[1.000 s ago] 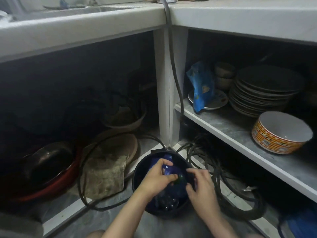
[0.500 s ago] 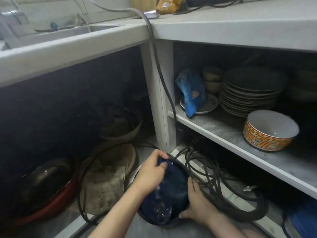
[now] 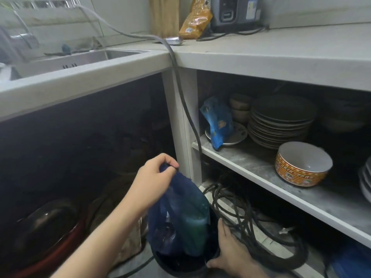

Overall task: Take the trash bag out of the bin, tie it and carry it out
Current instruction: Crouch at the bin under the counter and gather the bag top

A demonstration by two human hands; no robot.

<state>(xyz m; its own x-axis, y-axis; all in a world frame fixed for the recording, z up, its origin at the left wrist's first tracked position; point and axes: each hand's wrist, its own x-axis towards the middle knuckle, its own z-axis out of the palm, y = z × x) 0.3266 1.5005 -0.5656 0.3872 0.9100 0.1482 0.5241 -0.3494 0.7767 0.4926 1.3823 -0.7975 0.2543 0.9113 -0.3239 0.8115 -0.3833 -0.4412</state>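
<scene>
Head: trash bag (image 3: 180, 215) seemingly between hands.

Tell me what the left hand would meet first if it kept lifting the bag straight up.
Probably the underside of the grey stone countertop; nothing shows between it and the left hand gripping the dark blue plastic trash bag, though depth is unclear.

Blue trash bag (image 3: 178, 215) stands partly raised from dark bin (image 3: 180, 265).

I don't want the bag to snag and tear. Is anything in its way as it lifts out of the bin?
Nothing visible blocks it. The left hand holds the blue trash bag by its top, half out of the black bin. Above is open space. The coiled black cables lie right of the bin, beside the right hand.
</scene>
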